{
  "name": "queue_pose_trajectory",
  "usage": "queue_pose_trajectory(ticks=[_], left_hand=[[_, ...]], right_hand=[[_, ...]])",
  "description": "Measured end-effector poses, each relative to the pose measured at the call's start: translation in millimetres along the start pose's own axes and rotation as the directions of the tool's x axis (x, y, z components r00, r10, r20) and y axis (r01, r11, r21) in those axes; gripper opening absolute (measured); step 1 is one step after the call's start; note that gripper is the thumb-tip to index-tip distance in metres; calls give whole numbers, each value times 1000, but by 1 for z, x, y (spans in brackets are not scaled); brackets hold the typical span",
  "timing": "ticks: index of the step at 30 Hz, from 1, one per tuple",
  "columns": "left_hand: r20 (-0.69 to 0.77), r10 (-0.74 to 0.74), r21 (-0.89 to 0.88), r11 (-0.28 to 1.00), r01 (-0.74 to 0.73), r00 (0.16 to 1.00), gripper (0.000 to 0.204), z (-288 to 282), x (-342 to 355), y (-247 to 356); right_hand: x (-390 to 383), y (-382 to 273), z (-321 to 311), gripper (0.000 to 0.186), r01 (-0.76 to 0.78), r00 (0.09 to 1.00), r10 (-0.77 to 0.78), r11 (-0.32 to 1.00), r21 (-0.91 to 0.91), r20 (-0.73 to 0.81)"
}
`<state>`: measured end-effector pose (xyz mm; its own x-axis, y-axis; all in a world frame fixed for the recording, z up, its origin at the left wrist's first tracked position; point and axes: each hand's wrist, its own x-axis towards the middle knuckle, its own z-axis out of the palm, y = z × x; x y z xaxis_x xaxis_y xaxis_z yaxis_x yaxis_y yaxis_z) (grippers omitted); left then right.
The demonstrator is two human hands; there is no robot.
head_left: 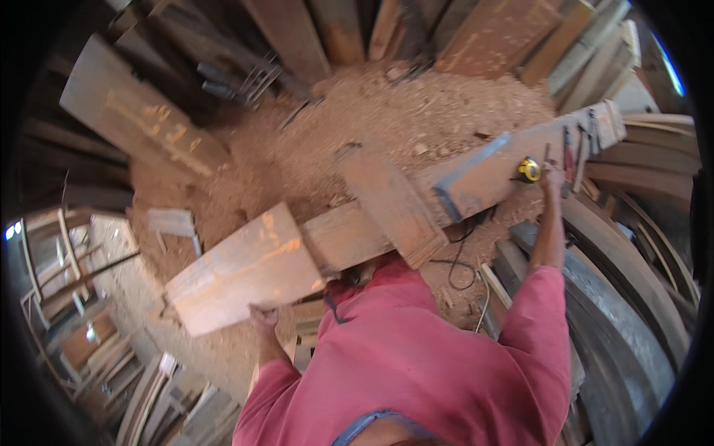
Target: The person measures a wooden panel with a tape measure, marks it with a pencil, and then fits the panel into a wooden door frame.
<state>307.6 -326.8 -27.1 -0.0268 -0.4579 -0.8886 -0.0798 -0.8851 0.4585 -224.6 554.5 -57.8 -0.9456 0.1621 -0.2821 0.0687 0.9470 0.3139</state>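
My left hand (pixel 264 318) is closed on the near edge of a pale wooden board (pixel 238 271) with orange chalk-like marks. The board's right end lies over a long bench plank (pixel 342 238). Stretched out to the far right, my right hand (pixel 552 178) rests at the plank's other end, its fingers closed around a thin dark stick-like thing too small to name. Just left of it sits a yellow and black tape measure (pixel 529 170). A red-handled tool (pixel 569 160) lies on its right. A shorter board (pixel 390 197) crosses the plank in front of me.
A blue-grey L-shaped metal piece (pixel 470 169) lies on the plank. Wood shavings (pixel 439 111) cover the ground beyond. A dark cable (pixel 462 273) loops beside my right leg. Curved timbers (pixel 617 297) are stacked at right; a marked board (pixel 141 119) leans at far left.
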Motion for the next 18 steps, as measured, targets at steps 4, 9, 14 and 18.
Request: queue_pose_trajectory(ticks=[4, 9, 14, 18], left_hand=[[-238, -110, 175, 973, 154, 965, 62, 26, -13, -23], [-242, -13, 239, 968, 73, 970, 54, 49, -21, -41], [-245, 23, 272, 961, 46, 969, 41, 58, -1, -48], [-236, 73, 286, 958, -2, 969, 38, 28, -15, -52]], right_hand=[[53, 43, 45, 25, 274, 948, -223, 934, -228, 225], [78, 89, 111, 31, -88, 996, 89, 995, 49, -20], [84, 118, 113, 32, 131, 980, -91, 963, -234, 174], [55, 22, 72, 38, -205, 972, 232, 908, 366, -33]])
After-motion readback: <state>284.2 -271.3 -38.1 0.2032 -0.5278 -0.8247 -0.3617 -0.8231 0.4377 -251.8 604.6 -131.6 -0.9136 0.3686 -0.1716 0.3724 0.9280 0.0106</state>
